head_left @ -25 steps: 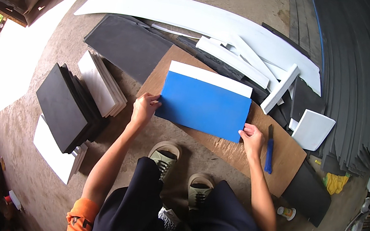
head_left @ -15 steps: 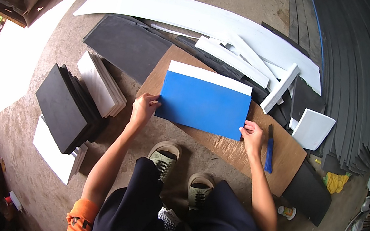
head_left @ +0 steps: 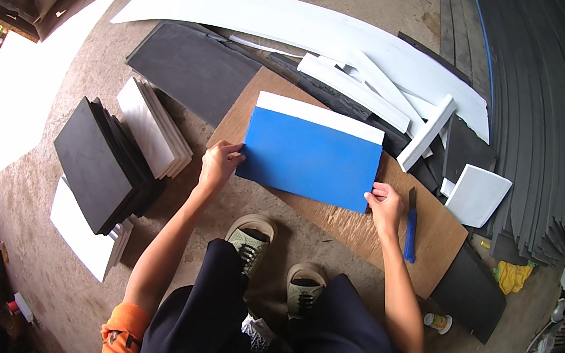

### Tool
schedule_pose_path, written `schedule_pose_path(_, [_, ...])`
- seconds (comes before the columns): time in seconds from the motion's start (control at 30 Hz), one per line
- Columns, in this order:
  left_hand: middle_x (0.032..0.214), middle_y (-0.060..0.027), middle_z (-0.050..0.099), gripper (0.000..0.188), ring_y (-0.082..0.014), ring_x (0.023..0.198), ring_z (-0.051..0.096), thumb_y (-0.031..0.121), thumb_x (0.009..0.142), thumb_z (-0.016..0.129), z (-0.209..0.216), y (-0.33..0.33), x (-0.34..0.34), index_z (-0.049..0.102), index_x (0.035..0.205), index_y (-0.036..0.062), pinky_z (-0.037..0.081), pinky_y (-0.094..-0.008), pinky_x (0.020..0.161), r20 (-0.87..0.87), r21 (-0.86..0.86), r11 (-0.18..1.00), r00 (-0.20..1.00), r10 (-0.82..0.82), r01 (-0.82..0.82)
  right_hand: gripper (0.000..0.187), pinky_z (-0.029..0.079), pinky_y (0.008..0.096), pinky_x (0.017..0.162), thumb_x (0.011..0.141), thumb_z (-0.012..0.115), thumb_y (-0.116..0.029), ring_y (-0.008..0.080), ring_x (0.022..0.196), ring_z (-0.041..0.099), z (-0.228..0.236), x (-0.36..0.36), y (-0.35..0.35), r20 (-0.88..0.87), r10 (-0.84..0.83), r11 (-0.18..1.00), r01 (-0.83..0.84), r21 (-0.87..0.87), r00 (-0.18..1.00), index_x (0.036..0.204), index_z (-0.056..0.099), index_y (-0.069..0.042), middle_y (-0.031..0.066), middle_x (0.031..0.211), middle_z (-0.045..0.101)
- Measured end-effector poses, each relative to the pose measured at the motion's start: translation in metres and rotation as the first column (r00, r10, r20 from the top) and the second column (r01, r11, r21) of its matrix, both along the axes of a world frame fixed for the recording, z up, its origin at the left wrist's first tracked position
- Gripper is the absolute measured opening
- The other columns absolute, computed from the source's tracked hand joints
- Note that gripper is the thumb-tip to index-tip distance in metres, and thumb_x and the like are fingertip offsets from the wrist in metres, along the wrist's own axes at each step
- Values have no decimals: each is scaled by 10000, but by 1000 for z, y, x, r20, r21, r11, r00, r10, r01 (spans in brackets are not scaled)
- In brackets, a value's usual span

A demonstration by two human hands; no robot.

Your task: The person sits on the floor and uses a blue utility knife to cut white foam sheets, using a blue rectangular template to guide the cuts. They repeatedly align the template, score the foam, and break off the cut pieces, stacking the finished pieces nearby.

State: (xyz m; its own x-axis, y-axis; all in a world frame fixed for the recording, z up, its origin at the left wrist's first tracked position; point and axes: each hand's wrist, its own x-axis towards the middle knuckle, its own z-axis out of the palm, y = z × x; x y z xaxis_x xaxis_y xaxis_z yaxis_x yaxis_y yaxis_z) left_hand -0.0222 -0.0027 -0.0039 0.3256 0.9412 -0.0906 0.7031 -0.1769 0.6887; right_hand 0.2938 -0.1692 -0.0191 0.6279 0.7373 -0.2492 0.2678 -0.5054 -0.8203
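A blue rectangular sheet point(head_left: 310, 159) lies over a white sheet point(head_left: 323, 117), whose strip shows along the far edge. Both rest on a brown wooden board point(head_left: 341, 231) on the floor. My left hand point(head_left: 221, 163) pinches the blue sheet's left edge near its lower corner. At the lower right corner, my right hand point(head_left: 385, 204) grips the same sheet between thumb and fingers. Just right of that hand lies a knife with a blue handle point(head_left: 411, 235) and a dark blade, on the board.
Stacks of black sheets point(head_left: 94, 162) and white sheets point(head_left: 154, 125) stand at left. Beyond the board lie white offcuts point(head_left: 358, 91) and a long white sheet point(head_left: 309, 22). Long black sheets point(head_left: 558, 112) are piled at right. A small tub point(head_left: 438, 323) and yellow cloth point(head_left: 511, 277) sit nearer.
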Motion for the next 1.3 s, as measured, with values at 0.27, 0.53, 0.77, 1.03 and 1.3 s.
schedule_pose_path(0.27, [806, -113, 632, 326, -166, 691, 627, 97, 667, 677, -5, 6, 0, 591, 967, 1, 494, -275, 653, 91, -203, 978, 994, 58, -38, 297, 478, 273, 647, 663, 652, -3, 165, 703, 594, -3, 1, 10, 110, 92, 989, -78, -130, 990, 939, 551, 35, 116, 803, 614])
schedule_pose_path(0.53, [884, -122, 591, 409, -176, 784, 598, 77, 640, 711, -29, 16, -10, 516, 978, -43, 486, -272, 694, 284, -210, 975, 959, -15, 78, 490, 458, 298, 697, 669, 683, -82, 184, 772, 586, -23, -9, 0, -62, -25, 999, 22, -47, 998, 1099, 490, 48, 130, 893, 607])
schedule_pose_path(0.77, [924, -91, 507, 426, -155, 864, 532, -33, 720, 619, -21, 6, -7, 328, 1029, 14, 454, -276, 750, 565, -310, 914, 824, -42, 260, 411, 383, 296, 856, 754, 579, -18, 188, 988, 489, 2, -12, -4, -200, -17, 992, 41, 116, 980, 1129, 409, -9, 115, 1058, 492])
schedule_pose_path(1.03, [950, -97, 502, 521, -144, 859, 520, -22, 720, 628, 91, 24, 4, 256, 1064, 101, 432, -270, 767, 768, -301, 888, 640, 10, 347, 446, 364, 319, 887, 761, 571, 8, 181, 1033, 466, 75, -5, -10, -513, 112, 923, 102, 370, 851, 1161, 377, -29, 96, 1105, 487])
schedule_pose_path(1.3, [954, -75, 532, 632, -86, 791, 535, 13, 731, 616, 276, -8, 54, 270, 1250, 111, 476, -230, 696, 991, -8, 925, 125, -42, 379, 342, 420, 350, 821, 762, 559, 23, 186, 950, 488, 193, -27, -15, -793, 322, 825, 257, 503, 517, 1068, 424, -45, 59, 987, 492])
